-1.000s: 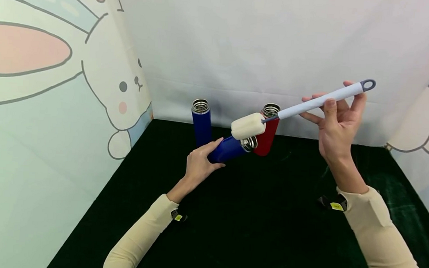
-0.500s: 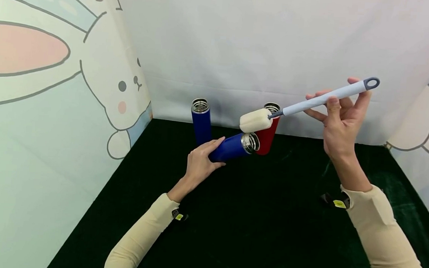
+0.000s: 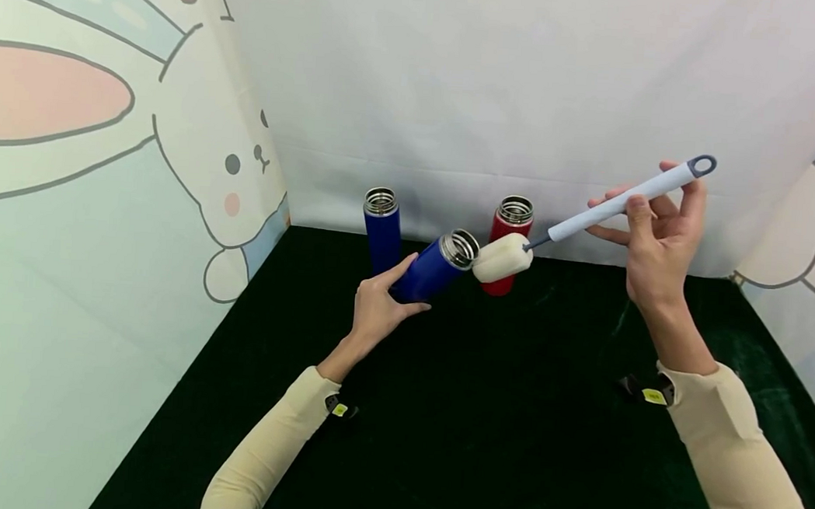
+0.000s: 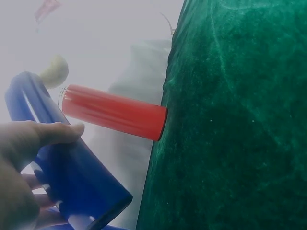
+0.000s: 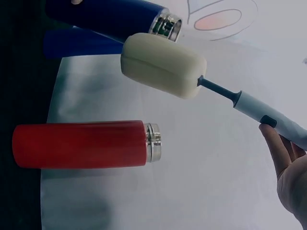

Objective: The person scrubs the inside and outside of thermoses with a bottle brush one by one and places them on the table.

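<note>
My left hand (image 3: 379,303) grips a blue bottle (image 3: 426,275) around its body, tilted with its bare steel mouth up and to the right. In the left wrist view the thumb lies across this bottle (image 4: 76,167). My right hand (image 3: 663,254) pinches the pale blue handle of a bottle brush (image 3: 613,209) between thumb and fingers. Its cream sponge head (image 5: 163,64) is beside the held bottle's mouth, outside it; whether they touch I cannot tell. Behind the sponge stands a red bottle (image 3: 510,228), uncapped and partly hidden.
Another uncapped blue bottle (image 3: 383,237) stands upright at the back left, close to the white backdrop (image 3: 530,83). Dark green cloth (image 3: 482,415) covers the table. A rabbit-printed panel (image 3: 102,212) rises along the left side.
The brush head has moved right and down, from above the held bottle to beside its mouth. My left hand has tipped that bottle more upright.
</note>
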`<action>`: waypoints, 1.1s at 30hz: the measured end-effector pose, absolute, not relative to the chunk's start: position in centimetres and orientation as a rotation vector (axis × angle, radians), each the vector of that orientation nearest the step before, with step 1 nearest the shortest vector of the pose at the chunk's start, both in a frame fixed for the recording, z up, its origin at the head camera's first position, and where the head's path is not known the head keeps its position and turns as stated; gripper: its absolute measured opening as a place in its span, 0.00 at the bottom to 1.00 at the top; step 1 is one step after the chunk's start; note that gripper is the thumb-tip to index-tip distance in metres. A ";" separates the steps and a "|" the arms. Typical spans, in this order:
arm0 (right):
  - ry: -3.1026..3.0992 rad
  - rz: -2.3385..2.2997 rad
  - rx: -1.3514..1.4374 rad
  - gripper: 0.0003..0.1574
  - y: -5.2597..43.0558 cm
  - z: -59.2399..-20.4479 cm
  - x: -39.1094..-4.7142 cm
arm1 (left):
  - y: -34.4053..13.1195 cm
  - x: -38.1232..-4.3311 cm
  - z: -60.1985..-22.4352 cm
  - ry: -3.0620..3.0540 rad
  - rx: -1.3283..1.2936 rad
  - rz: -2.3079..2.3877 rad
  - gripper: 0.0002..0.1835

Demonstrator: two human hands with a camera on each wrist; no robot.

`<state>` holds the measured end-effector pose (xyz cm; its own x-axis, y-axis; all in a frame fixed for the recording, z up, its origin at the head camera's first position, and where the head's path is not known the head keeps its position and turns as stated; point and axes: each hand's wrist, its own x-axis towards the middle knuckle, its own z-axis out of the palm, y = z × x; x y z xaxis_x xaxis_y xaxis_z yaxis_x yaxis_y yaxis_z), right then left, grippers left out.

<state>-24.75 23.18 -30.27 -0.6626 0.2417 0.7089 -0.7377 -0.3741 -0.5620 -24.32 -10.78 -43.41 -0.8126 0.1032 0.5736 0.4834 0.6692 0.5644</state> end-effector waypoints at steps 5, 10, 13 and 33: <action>-1.178 2.108 0.700 0.24 23.4 -30.5 -24.5 | -10.6 -24.5 -43.5 -2.405 -0.420 -1.057 0.47; -1.159 2.100 0.689 0.25 23.6 -30.5 -24.4 | -10.3 -24.4 -43.6 -2.411 -0.390 -1.055 0.47; -1.151 2.094 0.691 0.25 23.6 -30.5 -24.4 | -10.0 -24.3 -43.5 -2.405 -0.365 -1.027 0.47; -1.007 2.348 0.682 0.21 24.3 -31.5 -24.3 | -9.6 -24.5 -44.1 -2.345 -0.415 -1.323 0.47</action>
<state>-24.34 24.26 -31.45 -0.7542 0.2387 0.6117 -0.6078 -0.6065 -0.5126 -24.49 -9.61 -44.13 -0.8699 0.0541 0.4903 0.4477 0.5042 0.7385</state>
